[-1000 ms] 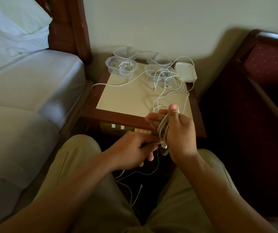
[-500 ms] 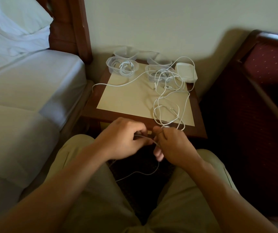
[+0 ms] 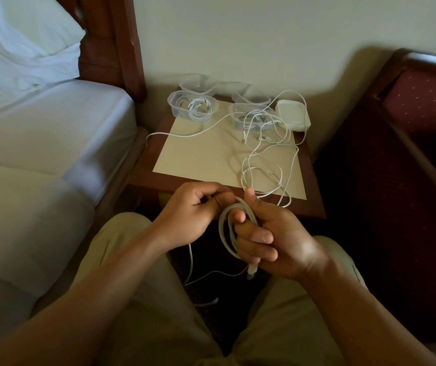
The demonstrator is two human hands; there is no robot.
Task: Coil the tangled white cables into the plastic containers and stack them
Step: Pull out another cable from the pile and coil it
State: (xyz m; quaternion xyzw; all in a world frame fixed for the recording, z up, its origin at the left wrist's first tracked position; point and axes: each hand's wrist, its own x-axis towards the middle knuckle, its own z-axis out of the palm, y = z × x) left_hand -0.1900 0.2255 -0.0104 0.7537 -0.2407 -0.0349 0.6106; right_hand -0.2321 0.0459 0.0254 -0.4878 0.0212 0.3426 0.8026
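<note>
White cables (image 3: 265, 143) sprawl in a loose tangle over the right half of the small wooden table (image 3: 203, 157), which stands between the bed (image 3: 40, 143) on the left and a dark red chair (image 3: 420, 107) on the right. At the table's far edge sit four clear plastic containers: the near-left container (image 3: 193, 108) already holds a coiled cable, the near-right container (image 3: 248, 116) has cable in it with strands spilling out over its rim, and the two behind look empty, though that is hard to tell. A white lidded box (image 3: 293, 114) sits just beside them at the far right corner.

One strand runs from the tangle off the table's near edge and into the coil (image 3: 228, 228) being wound in front of the person's lap. The right hand (image 3: 272, 239) is closed on that coil, its fingers (image 3: 253, 235) passing through the loops, with a connector end hanging below. The left hand (image 3: 195, 210) pinches the free strand just to the left of the coil, feeding it over the top.

The coil's long axis runs roughly up and down, while the unwound length lies ahead and to the right, on the table. The right hand is the nearer to it, so the slack will likely have to be drawn toward the person.
</note>
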